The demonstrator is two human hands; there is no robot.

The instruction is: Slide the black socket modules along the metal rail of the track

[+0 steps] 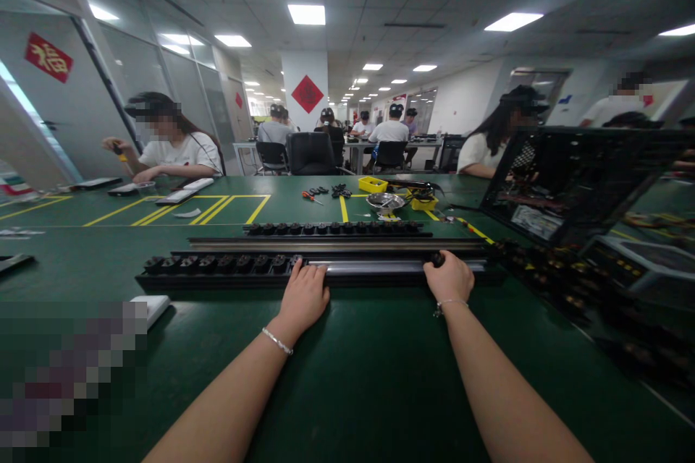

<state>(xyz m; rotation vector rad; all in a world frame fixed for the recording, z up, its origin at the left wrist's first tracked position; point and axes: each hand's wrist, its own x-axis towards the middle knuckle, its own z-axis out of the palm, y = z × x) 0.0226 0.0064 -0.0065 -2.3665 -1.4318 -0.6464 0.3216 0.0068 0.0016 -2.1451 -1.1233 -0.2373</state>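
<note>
A long black rail (369,270) with a shiny metal channel lies crosswise on the table. Small black blocks (225,263) fill its left part in a row. My left hand (305,296) is closed over the rail's front edge at mid-length, its fingertips touching the last block of that row. Toward the rail's right end, my right hand (453,278) pinches a small black block (436,259) at the channel; whether it sits in the channel is hidden by the fingers. Behind lie another bare rail (326,244) and a second row of black blocks (337,228).
A pile of black parts (565,275) and an open black computer case (586,181) stand at the right. Farther back are a metal bowl (385,202), a yellow bin (372,185) and an orange screwdriver (311,197). Co-workers sit left, right and beyond.
</note>
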